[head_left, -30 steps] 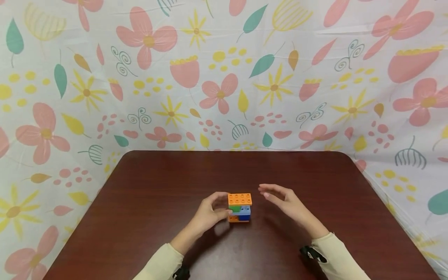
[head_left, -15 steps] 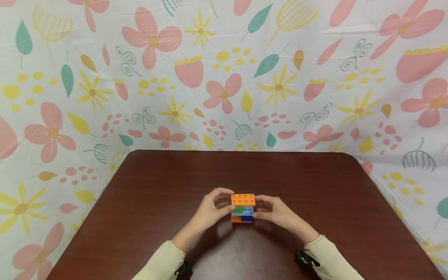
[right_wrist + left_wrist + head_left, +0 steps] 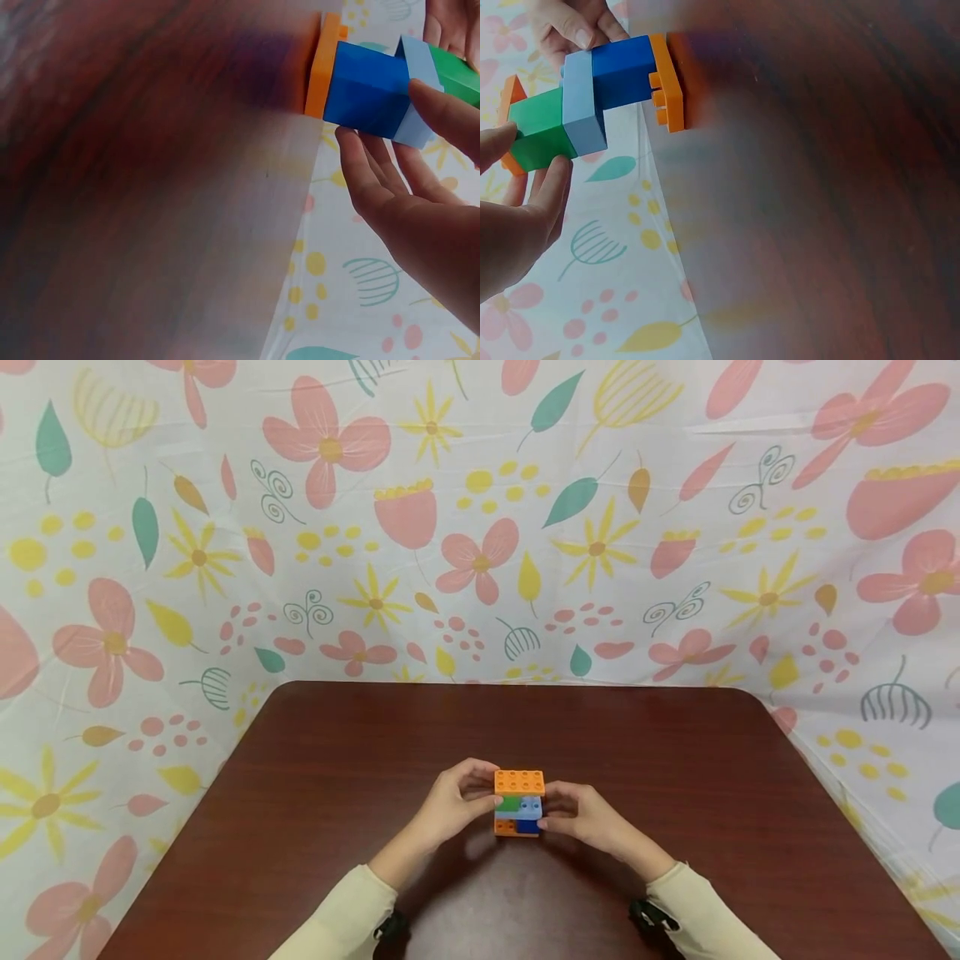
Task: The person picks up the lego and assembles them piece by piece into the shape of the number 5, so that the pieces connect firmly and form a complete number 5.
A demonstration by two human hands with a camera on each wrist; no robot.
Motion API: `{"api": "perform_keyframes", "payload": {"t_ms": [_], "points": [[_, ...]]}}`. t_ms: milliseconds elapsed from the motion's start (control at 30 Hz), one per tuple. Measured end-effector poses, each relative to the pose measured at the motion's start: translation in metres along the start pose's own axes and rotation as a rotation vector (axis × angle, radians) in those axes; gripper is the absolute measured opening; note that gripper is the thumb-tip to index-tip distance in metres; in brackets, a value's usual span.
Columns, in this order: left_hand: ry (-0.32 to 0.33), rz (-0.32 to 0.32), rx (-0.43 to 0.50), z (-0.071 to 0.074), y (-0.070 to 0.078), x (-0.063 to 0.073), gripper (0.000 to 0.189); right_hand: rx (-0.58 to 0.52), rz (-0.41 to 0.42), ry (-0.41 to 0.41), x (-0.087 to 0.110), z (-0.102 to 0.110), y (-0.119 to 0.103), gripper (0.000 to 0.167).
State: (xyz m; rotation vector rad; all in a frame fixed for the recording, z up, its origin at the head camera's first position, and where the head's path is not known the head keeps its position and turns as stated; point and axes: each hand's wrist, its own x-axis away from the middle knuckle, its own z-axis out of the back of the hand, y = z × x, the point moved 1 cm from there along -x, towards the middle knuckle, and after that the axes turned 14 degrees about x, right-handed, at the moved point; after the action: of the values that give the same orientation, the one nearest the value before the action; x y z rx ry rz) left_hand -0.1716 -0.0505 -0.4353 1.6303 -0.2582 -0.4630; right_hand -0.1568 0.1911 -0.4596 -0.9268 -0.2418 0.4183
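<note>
A small stack of toy building bricks stands upright near the middle of the table. From the bottom it has an orange studded plate (image 3: 322, 71), a dark blue brick (image 3: 364, 90), a light blue plate (image 3: 583, 112), a green brick (image 3: 538, 129) and an orange top plate (image 3: 519, 782). The green and dark blue bricks sit at opposite ends, leaving gaps. From the left, my left hand (image 3: 448, 806) pinches the green brick between thumb and fingers. My right hand (image 3: 597, 820) grips the right side, thumb by the light blue plate, fingers behind the dark blue brick.
The dark brown wooden table (image 3: 360, 735) extends around the stack, with rounded far corners. Behind and beside it hangs a white cloth (image 3: 480, 635) printed with flowers and leaves. Black straps (image 3: 652, 917) show at both wrists by the cream sleeves (image 3: 697, 906).
My right hand has come in from the right and taken hold of the stack. My left hand keeps its grip. The orange top plate sits slightly higher in the view than half a second ago.
</note>
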Motion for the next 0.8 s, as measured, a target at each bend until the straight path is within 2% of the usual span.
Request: {"api": "perform_keyframes", "payload": {"t_ms": [233,600,800], "points": [[0.017,0.009,0.012,0.001,0.000,-0.007,0.035,-0.009,-0.002,0.032,-0.001,0.000,0.000,0.039],[0.129,0.056,-0.073,0.006,0.009,-0.021,0.037,-0.031,-0.049,0.137,-0.008,0.002,-0.007,0.046],[0.146,0.060,-0.069,0.007,0.014,-0.033,0.041,-0.068,-0.095,0.200,-0.012,0.003,-0.012,0.046]]}}
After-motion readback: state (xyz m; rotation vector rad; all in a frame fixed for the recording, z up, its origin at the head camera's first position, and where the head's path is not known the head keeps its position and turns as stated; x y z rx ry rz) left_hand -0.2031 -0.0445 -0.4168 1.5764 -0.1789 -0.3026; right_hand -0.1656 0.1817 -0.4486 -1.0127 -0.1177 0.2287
